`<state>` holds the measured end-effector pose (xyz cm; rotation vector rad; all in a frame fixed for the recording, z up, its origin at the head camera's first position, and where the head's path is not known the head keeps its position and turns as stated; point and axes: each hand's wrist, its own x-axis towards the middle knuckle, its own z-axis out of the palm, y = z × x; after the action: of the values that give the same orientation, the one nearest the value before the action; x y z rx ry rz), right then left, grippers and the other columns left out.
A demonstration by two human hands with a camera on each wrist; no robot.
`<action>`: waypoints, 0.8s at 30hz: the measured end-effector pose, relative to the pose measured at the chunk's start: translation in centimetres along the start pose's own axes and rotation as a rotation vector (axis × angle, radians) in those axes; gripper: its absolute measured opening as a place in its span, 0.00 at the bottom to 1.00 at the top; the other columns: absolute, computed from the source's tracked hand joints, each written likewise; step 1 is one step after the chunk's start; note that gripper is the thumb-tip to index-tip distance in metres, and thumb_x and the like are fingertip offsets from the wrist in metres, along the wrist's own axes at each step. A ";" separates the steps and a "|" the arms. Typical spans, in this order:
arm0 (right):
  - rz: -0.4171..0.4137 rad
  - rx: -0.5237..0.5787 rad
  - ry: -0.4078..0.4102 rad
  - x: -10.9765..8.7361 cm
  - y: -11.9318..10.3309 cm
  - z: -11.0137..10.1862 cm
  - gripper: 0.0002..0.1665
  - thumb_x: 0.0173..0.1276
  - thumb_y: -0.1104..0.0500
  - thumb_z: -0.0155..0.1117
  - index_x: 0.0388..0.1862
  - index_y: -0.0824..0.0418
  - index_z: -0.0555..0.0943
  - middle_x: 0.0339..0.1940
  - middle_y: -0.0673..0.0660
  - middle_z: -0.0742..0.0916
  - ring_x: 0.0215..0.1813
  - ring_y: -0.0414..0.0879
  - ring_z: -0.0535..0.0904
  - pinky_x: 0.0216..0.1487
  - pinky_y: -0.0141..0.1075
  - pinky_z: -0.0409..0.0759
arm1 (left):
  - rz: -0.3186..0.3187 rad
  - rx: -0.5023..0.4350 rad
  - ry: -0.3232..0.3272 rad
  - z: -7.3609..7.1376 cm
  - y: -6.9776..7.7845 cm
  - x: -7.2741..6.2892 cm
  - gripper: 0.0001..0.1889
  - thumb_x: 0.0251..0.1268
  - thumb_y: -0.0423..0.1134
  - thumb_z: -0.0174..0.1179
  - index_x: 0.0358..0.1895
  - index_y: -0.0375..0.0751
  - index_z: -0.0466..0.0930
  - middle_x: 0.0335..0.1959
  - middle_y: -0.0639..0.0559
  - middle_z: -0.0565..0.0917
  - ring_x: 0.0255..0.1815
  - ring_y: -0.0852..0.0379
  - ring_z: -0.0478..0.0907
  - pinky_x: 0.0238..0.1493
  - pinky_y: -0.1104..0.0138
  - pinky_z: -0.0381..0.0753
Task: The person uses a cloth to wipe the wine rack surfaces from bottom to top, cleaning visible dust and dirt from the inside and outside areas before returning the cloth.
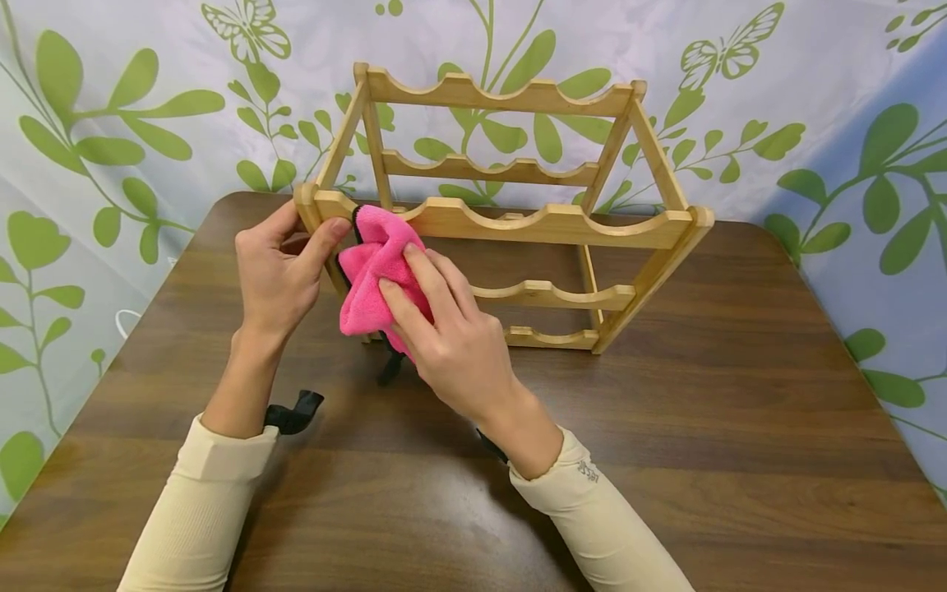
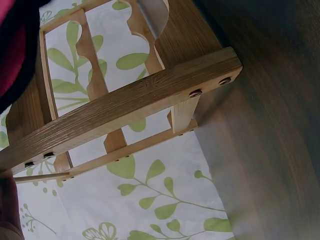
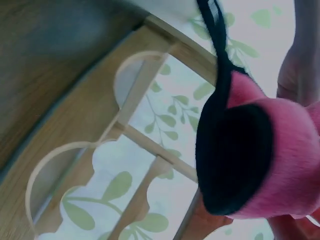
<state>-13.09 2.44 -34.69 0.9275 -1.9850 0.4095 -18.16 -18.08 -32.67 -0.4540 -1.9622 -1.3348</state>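
A light wooden bottle rack (image 1: 551,226) with scalloped rails stands on the table. At its front left upper corner, my left hand (image 1: 277,271) grips the post between thumb and fingers. My right hand (image 1: 462,345) holds a bunched pink cloth (image 1: 381,271) with black edging against the left end of the upper front rail. In the left wrist view, a wooden post (image 2: 125,105) with screw heads crosses the picture, and the cloth (image 2: 12,60) shows dimly at upper left. The right wrist view has the cloth (image 3: 295,155) large at right, hiding the fingertips.
The brown wooden table (image 1: 703,427) extends around the rack. Behind it hangs a white fabric backdrop (image 1: 177,49) with green leaves and butterflies. A dark strap end (image 1: 296,413) sticks out by the left wrist. A thin white loop (image 1: 126,321) shows past the table's left edge.
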 end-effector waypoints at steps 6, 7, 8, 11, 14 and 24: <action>-0.011 -0.102 -0.154 -0.2 -0.7 0.4 0.18 0.74 0.61 0.57 0.61 0.62 0.80 0.68 0.67 0.73 0.74 0.59 0.62 0.45 0.36 0.83 | 0.008 0.007 -0.009 0.0 0.2 0.0 0.12 0.60 0.33 0.71 0.41 0.25 0.84 0.29 0.51 0.86 0.31 0.67 0.84 0.35 0.74 0.82; -0.009 -0.108 -0.182 -0.3 -0.8 0.4 0.19 0.74 0.62 0.56 0.62 0.61 0.79 0.69 0.67 0.72 0.75 0.59 0.60 0.40 0.35 0.84 | 0.005 0.006 -0.006 0.0 0.2 0.0 0.12 0.60 0.32 0.71 0.41 0.25 0.85 0.29 0.52 0.86 0.30 0.67 0.84 0.34 0.74 0.82; -0.009 -0.117 -0.206 -0.3 -0.9 0.4 0.20 0.73 0.62 0.56 0.63 0.60 0.78 0.70 0.66 0.72 0.76 0.59 0.58 0.34 0.34 0.83 | 0.002 0.003 -0.005 0.0 0.3 0.0 0.11 0.60 0.32 0.70 0.41 0.25 0.85 0.28 0.53 0.85 0.29 0.67 0.83 0.34 0.74 0.82; -0.013 -0.137 -0.261 -0.5 -1.0 0.7 0.22 0.73 0.62 0.55 0.65 0.57 0.77 0.71 0.64 0.70 0.76 0.58 0.57 0.24 0.33 0.79 | -0.013 -0.011 0.005 0.1 0.3 -0.1 0.10 0.59 0.30 0.70 0.41 0.26 0.85 0.25 0.55 0.83 0.24 0.64 0.82 0.31 0.75 0.81; -0.014 -0.159 -0.279 -0.8 -0.9 1.1 0.22 0.74 0.62 0.55 0.65 0.54 0.77 0.71 0.61 0.72 0.75 0.56 0.60 0.22 0.33 0.77 | -0.022 -0.026 0.010 0.1 0.3 -0.1 0.09 0.59 0.30 0.70 0.41 0.27 0.85 0.25 0.55 0.82 0.22 0.62 0.80 0.29 0.76 0.80; 0.062 -0.105 -0.309 -1.3 -0.2 1.6 0.18 0.73 0.67 0.56 0.58 0.55 0.78 0.63 0.60 0.77 0.67 0.55 0.70 0.24 0.38 0.82 | -0.034 -0.017 0.014 0.2 0.2 -0.1 0.10 0.58 0.30 0.71 0.42 0.28 0.86 0.26 0.56 0.83 0.22 0.62 0.80 0.28 0.76 0.79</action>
<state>-13.44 1.96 -36.69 0.9063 -2.2971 0.2013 -18.02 -17.82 -32.67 -0.4199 -1.9559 -1.3737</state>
